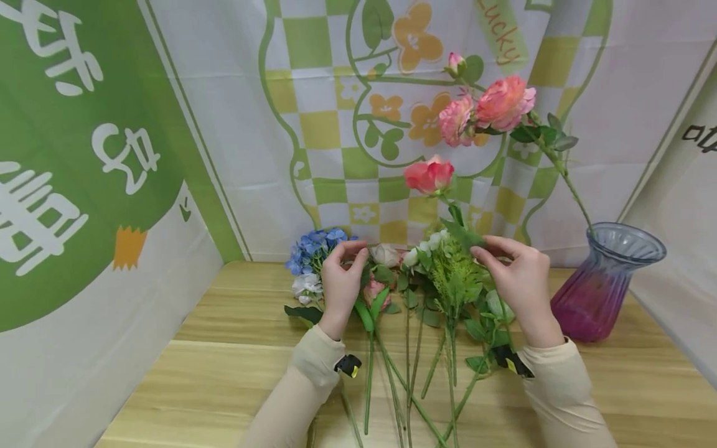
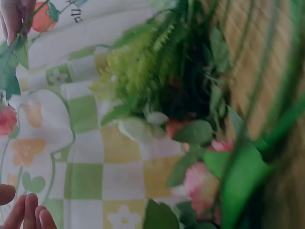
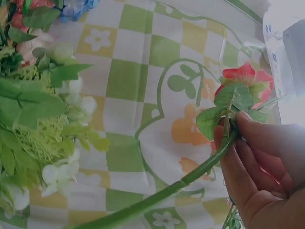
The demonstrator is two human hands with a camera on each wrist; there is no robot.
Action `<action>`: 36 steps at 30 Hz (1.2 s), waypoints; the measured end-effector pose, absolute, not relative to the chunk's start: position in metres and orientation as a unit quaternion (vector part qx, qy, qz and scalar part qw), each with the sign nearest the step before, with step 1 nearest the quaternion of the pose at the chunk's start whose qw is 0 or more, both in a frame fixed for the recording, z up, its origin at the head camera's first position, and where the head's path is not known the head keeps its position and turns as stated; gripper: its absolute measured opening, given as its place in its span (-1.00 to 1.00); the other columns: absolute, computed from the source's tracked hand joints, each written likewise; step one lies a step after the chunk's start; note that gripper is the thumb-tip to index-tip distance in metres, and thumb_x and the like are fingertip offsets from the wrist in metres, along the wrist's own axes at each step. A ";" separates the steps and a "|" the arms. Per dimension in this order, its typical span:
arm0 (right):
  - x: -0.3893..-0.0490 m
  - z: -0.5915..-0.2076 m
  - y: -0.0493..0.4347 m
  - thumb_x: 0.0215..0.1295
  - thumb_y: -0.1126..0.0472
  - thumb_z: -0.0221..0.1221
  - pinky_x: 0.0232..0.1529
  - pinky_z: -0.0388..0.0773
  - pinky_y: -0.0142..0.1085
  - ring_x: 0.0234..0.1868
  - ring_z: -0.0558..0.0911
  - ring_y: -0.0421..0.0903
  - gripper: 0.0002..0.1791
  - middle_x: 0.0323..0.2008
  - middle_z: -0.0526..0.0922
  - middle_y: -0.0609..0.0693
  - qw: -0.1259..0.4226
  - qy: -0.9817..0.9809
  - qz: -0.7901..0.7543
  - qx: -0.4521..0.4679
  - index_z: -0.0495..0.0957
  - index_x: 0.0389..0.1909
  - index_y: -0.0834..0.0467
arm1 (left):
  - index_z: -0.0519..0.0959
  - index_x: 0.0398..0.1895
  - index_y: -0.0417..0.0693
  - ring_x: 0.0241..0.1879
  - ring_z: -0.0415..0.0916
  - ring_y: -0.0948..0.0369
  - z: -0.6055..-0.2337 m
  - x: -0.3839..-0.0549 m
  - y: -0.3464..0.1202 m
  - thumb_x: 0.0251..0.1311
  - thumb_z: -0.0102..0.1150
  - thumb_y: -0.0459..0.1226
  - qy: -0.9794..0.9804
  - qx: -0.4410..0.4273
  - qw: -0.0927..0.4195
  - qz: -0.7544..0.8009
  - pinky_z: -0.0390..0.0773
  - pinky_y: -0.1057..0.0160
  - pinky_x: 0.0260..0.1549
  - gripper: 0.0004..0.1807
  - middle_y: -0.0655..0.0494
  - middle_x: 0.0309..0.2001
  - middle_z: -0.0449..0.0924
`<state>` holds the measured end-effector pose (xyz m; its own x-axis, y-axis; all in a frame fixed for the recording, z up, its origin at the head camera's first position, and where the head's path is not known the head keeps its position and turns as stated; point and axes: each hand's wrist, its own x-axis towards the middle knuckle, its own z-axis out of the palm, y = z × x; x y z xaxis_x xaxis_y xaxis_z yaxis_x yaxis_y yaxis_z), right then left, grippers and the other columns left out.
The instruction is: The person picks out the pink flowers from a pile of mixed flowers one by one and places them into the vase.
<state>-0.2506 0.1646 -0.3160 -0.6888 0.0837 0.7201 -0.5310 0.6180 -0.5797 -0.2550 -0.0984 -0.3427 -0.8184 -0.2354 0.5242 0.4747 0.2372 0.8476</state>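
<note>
Between its thumb and fingers my right hand (image 1: pixel 521 280) pinches the green stem of a coral-pink rose (image 1: pixel 430 175), just below its leaves. In the right wrist view that stem (image 3: pixel 171 191) slants down to the left from the fingertips, and the rose (image 3: pixel 250 81) shows above them. My left hand (image 1: pixel 343 280) is raised over the lying flowers, holding nothing, its thumb and fingertips apart. Under and between the hands lie artificial flowers: a blue hydrangea (image 1: pixel 316 247), a white flower (image 1: pixel 307 286), a pink rose (image 1: pixel 374 291) and a yellow-green spray (image 1: pixel 456 280).
At the right stands a glass vase (image 1: pixel 596 298), smoky blue above and magenta below, with one tall stem of pink flowers (image 1: pixel 504 104) leaning left out of it. Several stems reach toward the near edge of the wooden table (image 1: pixel 213 373). Behind hangs a checked cloth (image 1: pixel 319 130).
</note>
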 end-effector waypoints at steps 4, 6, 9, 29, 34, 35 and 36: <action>-0.251 -0.313 0.169 0.10 0.23 0.35 -0.32 0.37 -0.81 -0.39 0.41 -0.75 -0.70 -0.35 0.73 0.19 0.363 -0.829 0.406 0.127 0.68 -0.17 0.30 | 0.61 -0.12 -0.22 -0.24 0.55 -0.03 -0.364 -0.267 -0.111 0.26 0.15 -0.33 -0.745 -0.073 0.278 -0.603 0.50 0.31 -0.36 -0.81 -0.17 -0.17 0.63; -0.250 -0.312 0.171 0.11 0.22 0.35 -0.32 0.37 -0.81 -0.39 0.40 -0.75 -0.70 -0.34 0.73 0.20 0.363 -0.831 0.402 0.125 0.67 -0.16 0.31 | 0.63 -0.13 -0.16 -0.26 0.56 0.01 -0.376 -0.272 -0.116 0.26 0.16 -0.30 -0.752 -0.068 0.276 -0.595 0.50 0.30 -0.36 -0.82 -0.13 -0.18 0.65; -0.250 -0.310 0.174 0.10 0.24 0.35 -0.31 0.38 -0.81 -0.38 0.41 -0.75 -0.70 -0.34 0.72 0.21 0.366 -0.831 0.403 0.120 0.67 -0.16 0.32 | 0.63 -0.14 -0.10 -0.31 0.57 0.10 -0.390 -0.277 -0.121 0.25 0.17 -0.26 -0.768 -0.067 0.279 -0.573 0.51 0.30 -0.33 -0.83 -0.05 -0.21 0.65; -0.245 -0.278 0.207 0.19 0.24 0.28 -0.31 0.34 -0.84 -0.36 0.39 -0.76 -0.73 -0.30 0.70 0.24 0.403 -0.829 0.378 0.090 0.64 -0.17 0.34 | 0.56 -0.04 -0.11 -0.22 0.51 0.14 -0.403 -0.273 -0.160 0.29 0.13 -0.25 -0.799 -0.041 0.277 -0.532 0.50 0.19 -0.23 -0.77 0.01 -0.16 0.58; -0.243 -0.269 0.215 0.18 0.25 0.28 -0.29 0.34 -0.84 -0.35 0.39 -0.75 -0.72 -0.31 0.69 0.26 0.417 -0.824 0.374 0.086 0.63 -0.15 0.35 | 0.57 -0.04 -0.10 -0.21 0.52 0.14 -0.402 -0.270 -0.167 0.28 0.13 -0.26 -0.800 -0.027 0.278 -0.530 0.51 0.18 -0.21 -0.78 0.00 -0.15 0.59; -0.243 -0.268 0.216 0.18 0.25 0.28 -0.28 0.34 -0.83 -0.35 0.40 -0.75 -0.72 -0.31 0.69 0.26 0.419 -0.823 0.374 0.085 0.63 -0.15 0.35 | 0.57 -0.04 -0.09 -0.20 0.52 0.14 -0.403 -0.270 -0.168 0.29 0.13 -0.25 -0.803 -0.024 0.277 -0.527 0.52 0.18 -0.20 -0.78 0.01 -0.15 0.59; -0.243 -0.266 0.218 0.18 0.25 0.28 -0.28 0.35 -0.83 -0.34 0.40 -0.75 -0.72 -0.30 0.69 0.26 0.421 -0.822 0.374 0.085 0.63 -0.15 0.35 | 0.57 -0.03 -0.09 -0.20 0.53 0.13 -0.403 -0.270 -0.169 0.28 0.13 -0.25 -0.806 -0.022 0.277 -0.523 0.53 0.17 -0.20 -0.77 0.00 -0.15 0.59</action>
<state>-0.2426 0.2176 -0.2665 -0.6303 0.1755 0.7563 -0.4547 0.7061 -0.5428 -0.2698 -0.1686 -0.4031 -0.8458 -0.2540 0.4691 0.3254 0.4511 0.8310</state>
